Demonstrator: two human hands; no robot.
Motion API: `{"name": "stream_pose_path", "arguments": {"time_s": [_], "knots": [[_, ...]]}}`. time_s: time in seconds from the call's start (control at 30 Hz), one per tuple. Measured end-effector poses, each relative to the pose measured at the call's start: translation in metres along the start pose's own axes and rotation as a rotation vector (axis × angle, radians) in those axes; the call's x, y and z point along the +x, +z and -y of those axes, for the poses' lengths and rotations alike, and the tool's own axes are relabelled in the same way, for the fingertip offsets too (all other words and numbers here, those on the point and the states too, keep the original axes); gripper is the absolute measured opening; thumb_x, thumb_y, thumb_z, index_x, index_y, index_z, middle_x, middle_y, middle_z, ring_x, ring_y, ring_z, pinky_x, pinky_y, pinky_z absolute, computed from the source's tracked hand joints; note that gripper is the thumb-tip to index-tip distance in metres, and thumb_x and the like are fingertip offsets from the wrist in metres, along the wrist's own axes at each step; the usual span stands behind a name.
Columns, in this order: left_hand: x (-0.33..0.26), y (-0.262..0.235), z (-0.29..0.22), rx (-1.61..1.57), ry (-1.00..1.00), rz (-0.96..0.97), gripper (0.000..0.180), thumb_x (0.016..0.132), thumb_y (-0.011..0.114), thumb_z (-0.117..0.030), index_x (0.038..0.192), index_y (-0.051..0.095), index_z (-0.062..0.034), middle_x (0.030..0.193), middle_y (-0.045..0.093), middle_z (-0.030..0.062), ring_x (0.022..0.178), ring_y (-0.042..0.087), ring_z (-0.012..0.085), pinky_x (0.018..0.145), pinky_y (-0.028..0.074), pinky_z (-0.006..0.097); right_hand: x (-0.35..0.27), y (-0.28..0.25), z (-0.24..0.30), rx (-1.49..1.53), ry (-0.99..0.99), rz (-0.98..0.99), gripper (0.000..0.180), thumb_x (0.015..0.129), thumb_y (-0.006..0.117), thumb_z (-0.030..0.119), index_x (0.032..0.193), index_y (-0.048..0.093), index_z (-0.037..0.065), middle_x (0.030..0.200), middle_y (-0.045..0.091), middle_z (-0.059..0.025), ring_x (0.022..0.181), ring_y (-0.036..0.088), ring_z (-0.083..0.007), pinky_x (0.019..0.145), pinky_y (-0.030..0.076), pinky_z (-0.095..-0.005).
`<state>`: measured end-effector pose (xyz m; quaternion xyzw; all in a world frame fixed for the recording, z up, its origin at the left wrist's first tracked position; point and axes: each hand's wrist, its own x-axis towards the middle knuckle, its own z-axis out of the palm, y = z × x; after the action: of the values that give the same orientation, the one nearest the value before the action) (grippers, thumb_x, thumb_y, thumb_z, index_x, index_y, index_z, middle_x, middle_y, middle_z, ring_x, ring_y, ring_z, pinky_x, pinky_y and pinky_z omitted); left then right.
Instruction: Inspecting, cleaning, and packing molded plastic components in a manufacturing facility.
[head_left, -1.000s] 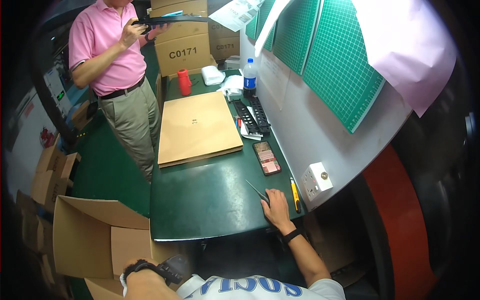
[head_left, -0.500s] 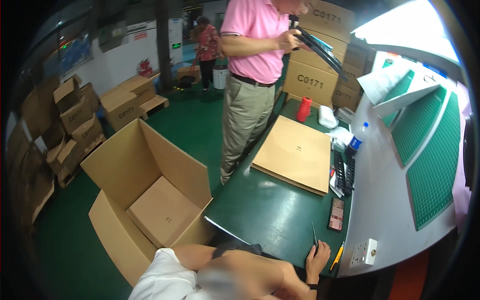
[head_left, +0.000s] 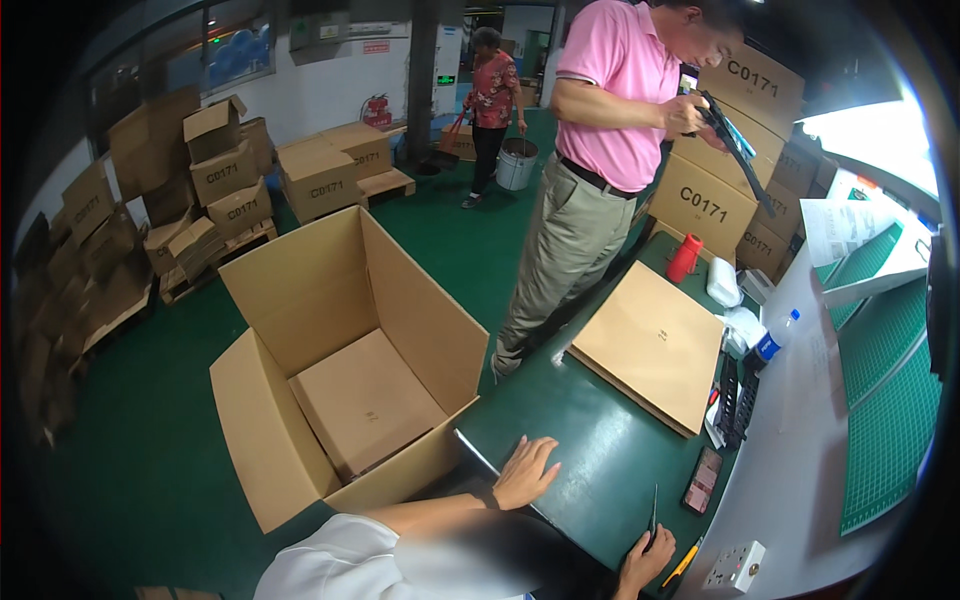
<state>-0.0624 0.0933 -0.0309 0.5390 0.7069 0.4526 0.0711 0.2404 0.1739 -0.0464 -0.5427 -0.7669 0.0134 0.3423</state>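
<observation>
On the desk (head_left: pixel 590 460), my right hand (head_left: pixel 645 562) has its fingers round a slim pointed tool (head_left: pixel 654 512) that, swung carelessly, could jab my empty, spread-fingered left hand (head_left: pixel 524 474).

- You have a thin, dark, pointy tool (head_left: pixel 654 518) in your right hand (head_left: pixel 646 562); its tip points away from you.
- The green table (head_left: pixel 600 475) is flat and shiny. Its near edge, with a pale rim, runs under your left hand (head_left: pixel 526 473).

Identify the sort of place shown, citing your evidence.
Probably a factory or warehouse packing area: stacked cartons, a large open box beside a green worktable, and a wooden pallet.
</observation>
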Motion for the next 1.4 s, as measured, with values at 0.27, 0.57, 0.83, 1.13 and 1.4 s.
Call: {"name": "stream_pose_path", "arguments": {"time_s": [0.27, 0.57, 0.83, 1.13, 1.4], "knots": [[-0.002, 0.009, 0.007, 0.235, 0.056, -0.005, 0.052, 0.097, 0.055, -0.032, 0.134, 0.044, 0.0031, 0.142, 0.045, 0.0180, 0.140, 0.036, 0.0314, 0.115, 0.023, 0.057, 0.009, -0.017, 0.021, -0.067, -0.114, -0.044, 0.027, 0.093, 0.060, 0.017, 0.112, 0.065, -0.001, 0.107, 0.064, -0.0214, 0.100, 0.060, -0.0393, 0.091, 0.047, -0.0458], [-0.002, 0.011, 0.004, 0.287, 0.052, 0.012, 0.051, 0.098, 0.055, -0.031, 0.134, 0.046, 0.0025, 0.141, 0.046, 0.0178, 0.139, 0.038, 0.0304, 0.113, 0.027, 0.059, 0.010, -0.019, 0.022, -0.075, -0.063, -0.012, 0.028, 0.094, 0.059, 0.020, 0.111, 0.066, -0.001, 0.110, 0.064, -0.0219, 0.102, 0.059, -0.0399, 0.091, 0.047, -0.0466], [-0.002, 0.014, 0.007, 0.309, 0.050, 0.008, 0.050, 0.098, 0.055, -0.032, 0.134, 0.045, 0.0009, 0.142, 0.045, 0.0162, 0.141, 0.036, 0.0298, 0.114, 0.024, 0.059, 0.009, -0.018, 0.023, -0.086, -0.070, -0.028, 0.027, 0.094, 0.059, 0.020, 0.111, 0.066, -0.001, 0.110, 0.064, -0.0208, 0.102, 0.059, -0.0390, 0.091, 0.047, -0.0464], [-0.002, 0.013, 0.004, 0.298, 0.048, -0.018, 0.050, 0.097, 0.057, -0.032, 0.132, 0.046, 0.0012, 0.140, 0.047, 0.0167, 0.140, 0.037, 0.0295, 0.115, 0.024, 0.058, 0.010, -0.020, 0.021, -0.065, -0.043, -0.006, 0.027, 0.094, 0.060, 0.019, 0.111, 0.066, -0.001, 0.109, 0.064, -0.0209, 0.101, 0.060, -0.0390, 0.090, 0.047, -0.0463], [0.000, 0.010, 0.004, 0.289, 0.025, -0.027, 0.049, 0.097, 0.057, -0.030, 0.132, 0.047, 0.0023, 0.140, 0.047, 0.0180, 0.139, 0.039, 0.0310, 0.114, 0.026, 0.058, 0.011, -0.014, 0.015, -0.061, -0.089, -0.032, 0.028, 0.093, 0.060, 0.019, 0.112, 0.066, -0.001, 0.110, 0.064, -0.0211, 0.101, 0.060, -0.0394, 0.090, 0.047, -0.0466]]}}
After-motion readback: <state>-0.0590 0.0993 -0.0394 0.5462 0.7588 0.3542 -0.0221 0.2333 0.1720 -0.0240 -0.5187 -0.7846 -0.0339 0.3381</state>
